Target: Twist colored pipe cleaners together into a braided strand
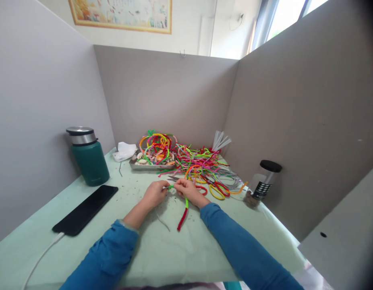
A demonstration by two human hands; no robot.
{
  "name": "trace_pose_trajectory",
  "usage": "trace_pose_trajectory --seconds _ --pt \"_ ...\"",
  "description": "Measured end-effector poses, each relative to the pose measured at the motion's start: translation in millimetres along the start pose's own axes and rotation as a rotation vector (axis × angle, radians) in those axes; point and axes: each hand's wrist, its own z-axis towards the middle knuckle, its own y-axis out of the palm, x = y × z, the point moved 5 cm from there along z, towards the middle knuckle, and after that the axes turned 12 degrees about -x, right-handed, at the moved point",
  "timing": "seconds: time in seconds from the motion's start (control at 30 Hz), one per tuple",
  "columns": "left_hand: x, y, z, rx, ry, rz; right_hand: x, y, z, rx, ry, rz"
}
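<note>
Near the middle of the table, my left hand (pixel 155 194) pinches one end of a green pipe cleaner (pixel 171 187). My right hand (pixel 187 191) is closed on the same piece, just to the right. From under the right hand hangs a bright green length that turns into a dark red fuzzy end (pixel 182 220) near the cloth. A thin grey stem (pixel 162 220) trails below my left hand. Scissors with red and yellow handles (pixel 216 191) lie just beyond my right hand, partly among loose pipe cleaners.
A metal tray (pixel 153 166) of shells and bent colourful rings stands at the back, beside a pile of pipe cleaners (pixel 201 159). A green bottle (pixel 90 159) and a phone (pixel 85 210) are left; a clear jar (pixel 261 183) stands right. Grey partitions enclose the table.
</note>
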Motion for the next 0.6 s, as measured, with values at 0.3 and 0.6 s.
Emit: trace_pose_trajectory --seconds 0.3,0.6 --pt "1.7 -3.6 -3.7 0.009 -0.043 0.140 -1.7 0.5 -0.4 -0.020 0.018 -0.004" --pt "1.3 -3.2 -3.4 0.023 0.035 0.102 1.0 -0.1 0.1 -0.025 0.004 0.007"
